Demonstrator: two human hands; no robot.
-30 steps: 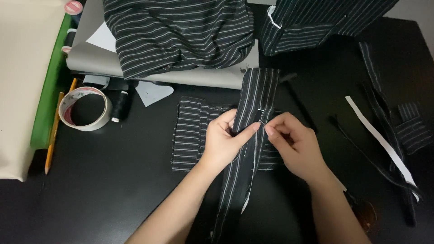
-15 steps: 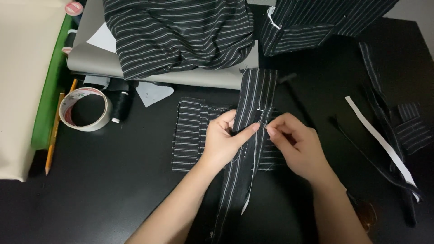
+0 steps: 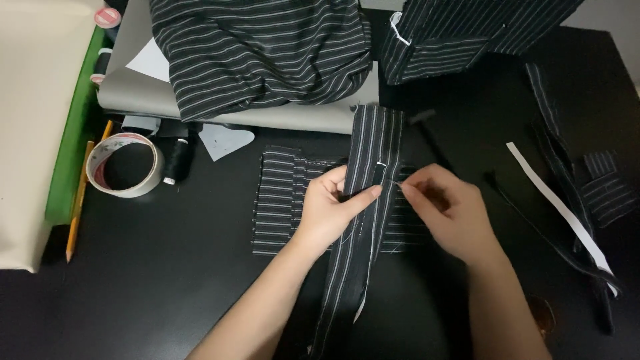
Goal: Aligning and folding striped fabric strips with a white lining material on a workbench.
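A person's left hand [image 3: 330, 207] pinched a long striped strip [image 3: 363, 220] of dark fabric on a black table [image 3: 167, 280], thumb and fingers closed across its width. The right hand [image 3: 450, 210], fingers curled nearly shut, held what appeared to be a pin or needle, too thin to make out, with its tip at the strip's right edge. The strip ran lengthwise away from the person, its far end pointing toward a heap of striped cloth [image 3: 260, 53] and leaning slightly right, its near end passing between the forearms. It lay across a flat striped panel [image 3: 280, 200], which showed on both sides of it. Left of the strip sat a roll of tape [image 3: 125, 165] and, just beside that, a spool of black thread [image 3: 177, 160], with a pencil [image 3: 77, 207] farther left. Right of the strip, well apart, lay a white band [image 3: 557, 207] among narrow dark scraps.
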